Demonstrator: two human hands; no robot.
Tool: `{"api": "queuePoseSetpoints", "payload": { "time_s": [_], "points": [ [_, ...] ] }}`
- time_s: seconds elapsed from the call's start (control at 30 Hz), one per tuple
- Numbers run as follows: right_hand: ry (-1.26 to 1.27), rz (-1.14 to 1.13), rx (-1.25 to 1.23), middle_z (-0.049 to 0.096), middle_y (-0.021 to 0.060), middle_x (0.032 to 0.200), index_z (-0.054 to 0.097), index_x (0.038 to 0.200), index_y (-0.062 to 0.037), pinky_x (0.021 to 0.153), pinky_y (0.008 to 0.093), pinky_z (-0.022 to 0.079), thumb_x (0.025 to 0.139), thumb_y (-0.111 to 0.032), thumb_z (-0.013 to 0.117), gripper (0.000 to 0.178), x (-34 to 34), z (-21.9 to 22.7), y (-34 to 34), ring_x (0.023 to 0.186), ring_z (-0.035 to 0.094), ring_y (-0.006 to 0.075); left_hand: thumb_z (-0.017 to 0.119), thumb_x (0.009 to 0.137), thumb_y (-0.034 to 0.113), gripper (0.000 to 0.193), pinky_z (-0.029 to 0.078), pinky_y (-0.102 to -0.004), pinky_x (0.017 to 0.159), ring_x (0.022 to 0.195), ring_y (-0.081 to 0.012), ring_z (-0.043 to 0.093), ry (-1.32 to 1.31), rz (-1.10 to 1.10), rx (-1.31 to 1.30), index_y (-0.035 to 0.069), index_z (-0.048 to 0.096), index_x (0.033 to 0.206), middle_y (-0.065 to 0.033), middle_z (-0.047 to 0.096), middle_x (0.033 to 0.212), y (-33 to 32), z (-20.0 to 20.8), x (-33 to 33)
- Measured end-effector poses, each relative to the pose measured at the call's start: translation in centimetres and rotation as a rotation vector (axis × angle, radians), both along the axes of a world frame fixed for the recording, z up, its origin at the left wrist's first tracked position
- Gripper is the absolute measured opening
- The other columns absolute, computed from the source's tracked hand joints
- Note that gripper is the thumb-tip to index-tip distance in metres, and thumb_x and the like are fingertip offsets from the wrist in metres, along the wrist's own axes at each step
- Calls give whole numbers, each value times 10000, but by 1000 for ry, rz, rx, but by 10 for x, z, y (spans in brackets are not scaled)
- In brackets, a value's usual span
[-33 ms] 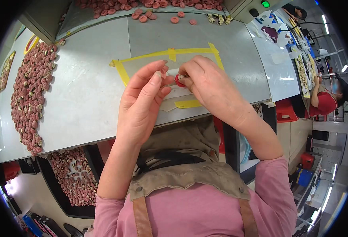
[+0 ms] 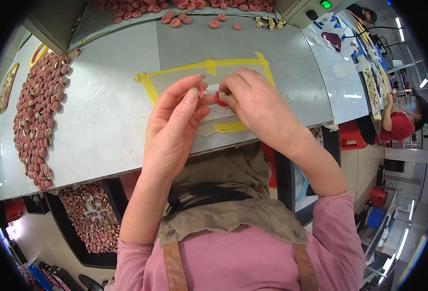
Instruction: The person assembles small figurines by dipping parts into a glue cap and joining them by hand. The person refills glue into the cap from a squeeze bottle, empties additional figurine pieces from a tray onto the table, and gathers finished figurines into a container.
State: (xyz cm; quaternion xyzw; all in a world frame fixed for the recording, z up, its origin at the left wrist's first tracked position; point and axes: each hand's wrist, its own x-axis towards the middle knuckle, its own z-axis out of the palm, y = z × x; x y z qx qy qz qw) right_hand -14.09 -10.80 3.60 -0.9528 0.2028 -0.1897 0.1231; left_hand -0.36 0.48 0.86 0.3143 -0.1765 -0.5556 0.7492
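My left hand (image 2: 171,119) is raised over the worktable, palm turned inward, with a small pale pink piece (image 2: 201,90) pinched between thumb and fingertips. Facing it, my right hand (image 2: 262,104) has its thumb and fingers closed at a small red round piece (image 2: 218,99). A light bit shows at those fingertips, but I cannot make out what it is. The left hand's lower fingertips come close to the red piece. Under both hands lies a light sheet, framed by yellow tape (image 2: 175,72) on the grey tabletop (image 2: 107,106).
Pink and cream berry-shaped pieces (image 2: 39,114) form a long pile at left. Loose pink cups (image 2: 214,24) and several dark-and-cream pieces (image 2: 269,23) lie at the back. A black tray (image 2: 95,257) of similar pieces sits below left. At right, a person in red (image 2: 397,127) works at another table.
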Motion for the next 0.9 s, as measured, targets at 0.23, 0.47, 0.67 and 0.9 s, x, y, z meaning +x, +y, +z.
{"api": "queuePoseSetpoints", "payload": {
  "time_s": [0.23,0.47,0.67,0.9],
  "points": [
    [29,35,-15,532,122,860,544,908,-12,737,401,447,783,-20,630,152,-2,-1,-4,836,543,309,532,957,142,303,448,-244,846,984,-115,561,-80,-48,-20,36,523,1241,-32,564,1113,-1,-3,3],
    [-39,28,-27,533,123,859,554,910,-12,724,383,454,782,-29,636,153,-1,-7,-4,832,545,299,536,955,143,300,448,-246,851,983,-118,561,-109,19,-15,18,518,1227,-36,565,1103,-3,-1,2],
    [-264,-78,650,569,54,932,547,1011,-17,753,260,450,889,-70,589,139,-19,1,-1,865,558,146,548,954,175,297,441,-240,835,979,-112,565,-217,18,59,18,534,1206,-41,595,1095,-3,2,-8],
    [-569,-3,884,562,26,1030,525,1065,-27,794,236,444,925,-101,577,166,-15,-14,16,923,537,91,567,947,198,292,440,-238,839,967,-98,567,-286,-27,92,15,563,1175,-31,620,1061,-7,5,-12]
  ]
}}
